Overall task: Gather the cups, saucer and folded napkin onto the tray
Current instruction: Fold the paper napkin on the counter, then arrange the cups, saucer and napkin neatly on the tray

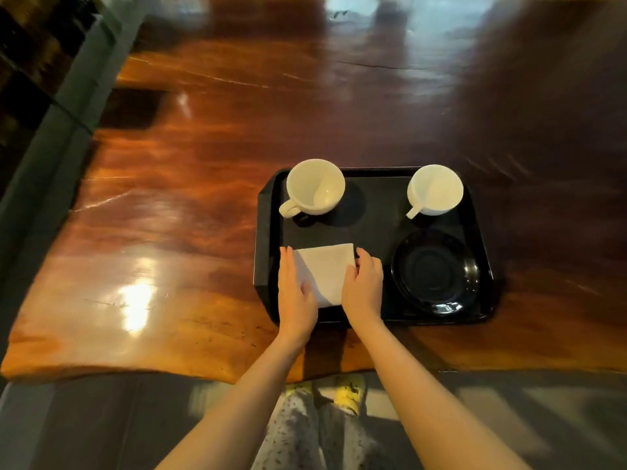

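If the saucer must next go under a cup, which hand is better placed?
The right hand: it rests on the napkin directly beside the saucer; the left hand is farther away.

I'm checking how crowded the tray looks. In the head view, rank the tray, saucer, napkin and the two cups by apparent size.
1. black tray
2. black saucer
3. folded napkin, partly hidden by both hands
4. left cup and right cup: look alike, so unranked

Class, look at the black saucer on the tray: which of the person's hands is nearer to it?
Right. The right hand rests on the napkin's edge just beside the saucer; the left hand is on the napkin's far side.
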A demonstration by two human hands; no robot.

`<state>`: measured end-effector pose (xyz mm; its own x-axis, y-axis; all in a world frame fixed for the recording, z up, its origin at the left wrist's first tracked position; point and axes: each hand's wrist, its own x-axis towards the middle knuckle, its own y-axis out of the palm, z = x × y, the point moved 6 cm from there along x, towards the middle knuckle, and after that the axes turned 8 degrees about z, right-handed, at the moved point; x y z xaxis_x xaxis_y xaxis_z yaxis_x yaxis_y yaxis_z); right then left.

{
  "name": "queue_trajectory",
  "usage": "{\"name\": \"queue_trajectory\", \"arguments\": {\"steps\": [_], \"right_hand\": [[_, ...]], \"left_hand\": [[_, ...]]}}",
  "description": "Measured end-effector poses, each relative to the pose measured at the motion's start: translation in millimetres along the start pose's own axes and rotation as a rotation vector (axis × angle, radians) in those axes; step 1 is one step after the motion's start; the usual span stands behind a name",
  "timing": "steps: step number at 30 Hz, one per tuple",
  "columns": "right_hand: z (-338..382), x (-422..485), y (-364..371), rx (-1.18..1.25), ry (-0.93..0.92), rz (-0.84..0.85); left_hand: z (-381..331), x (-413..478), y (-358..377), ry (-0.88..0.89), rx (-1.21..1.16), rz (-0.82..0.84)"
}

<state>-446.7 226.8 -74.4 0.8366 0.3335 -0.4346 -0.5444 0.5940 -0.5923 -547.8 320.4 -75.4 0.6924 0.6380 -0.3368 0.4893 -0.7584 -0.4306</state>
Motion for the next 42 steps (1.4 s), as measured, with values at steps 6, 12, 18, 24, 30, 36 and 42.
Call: {"name": "queue_trajectory", "arguments": {"steps": [6, 12, 18, 24, 30, 36, 42], "right_hand": [[-6, 2, 4, 0.020, -0.037, -0.045], [-8, 2, 3, 0.054, -0.011, -0.079], [-6, 4, 0, 0.083, -0.008, -0.117], [-7, 10, 1, 0.067, -0.018, -0.127], [-2, 8, -14, 0.039, -0.112, -0.052], [-28, 22, -130, -0.164, -0.209, -0.210], [-64, 40, -149, -0.260, -0.102, -0.027]], "left_hand": [[1, 1, 2, -0.010, 0.016, -0.007], [-1, 8, 1, -0.021, 0.035, 0.006], [-4, 18, 0, 0.010, 0.097, 0.026], [-4, 18, 4, 0.021, 0.129, 0.032], [-17, 13, -3, 0.077, 0.181, -0.025], [-62, -34, 45, -0.003, -0.177, 0.143], [-68, -34, 120, -0.192, -0.266, 0.255]]}}
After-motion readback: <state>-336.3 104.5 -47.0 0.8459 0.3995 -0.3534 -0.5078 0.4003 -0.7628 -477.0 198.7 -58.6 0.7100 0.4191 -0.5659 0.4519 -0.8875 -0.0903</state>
